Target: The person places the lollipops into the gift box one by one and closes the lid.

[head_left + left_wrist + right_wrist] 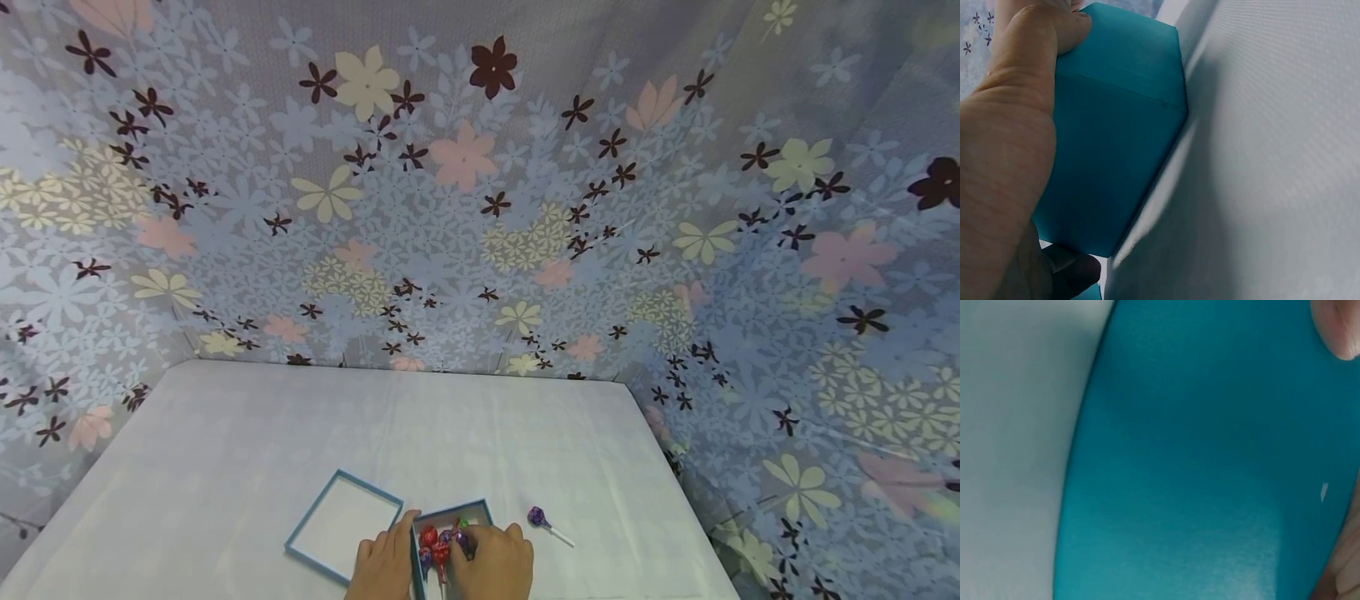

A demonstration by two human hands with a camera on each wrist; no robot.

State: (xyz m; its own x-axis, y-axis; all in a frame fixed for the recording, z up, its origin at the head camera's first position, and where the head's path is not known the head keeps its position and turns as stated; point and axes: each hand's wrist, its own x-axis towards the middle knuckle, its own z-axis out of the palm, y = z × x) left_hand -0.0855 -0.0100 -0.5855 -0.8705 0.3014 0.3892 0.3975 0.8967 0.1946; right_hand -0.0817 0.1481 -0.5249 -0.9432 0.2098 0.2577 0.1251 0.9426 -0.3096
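Observation:
A teal-edged box [415, 567] stands at the table's near edge with several wrapped lollipops [428, 536] inside, red and purple ones among them. Its left side is gripped by my left hand [381, 562]. In the left wrist view the thumb lies over the upper edge of the teal box [1110, 150], and other fingers show by its lower edge. My right hand [498, 562] reaches over the right wall, thumb and fingers round a purple lollipop among the others. The right wrist view shows mostly the box's outer wall [1197, 456]; the fingertips inside are partly hidden.
A shallow teal-rimmed lid [311, 512], its white inside facing up, lies left of the box, partly behind the left hand. One purple lollipop [537, 517] with a white stick lies on the white table [375, 425] to the right. Flowered cloth [465, 242] hangs behind.

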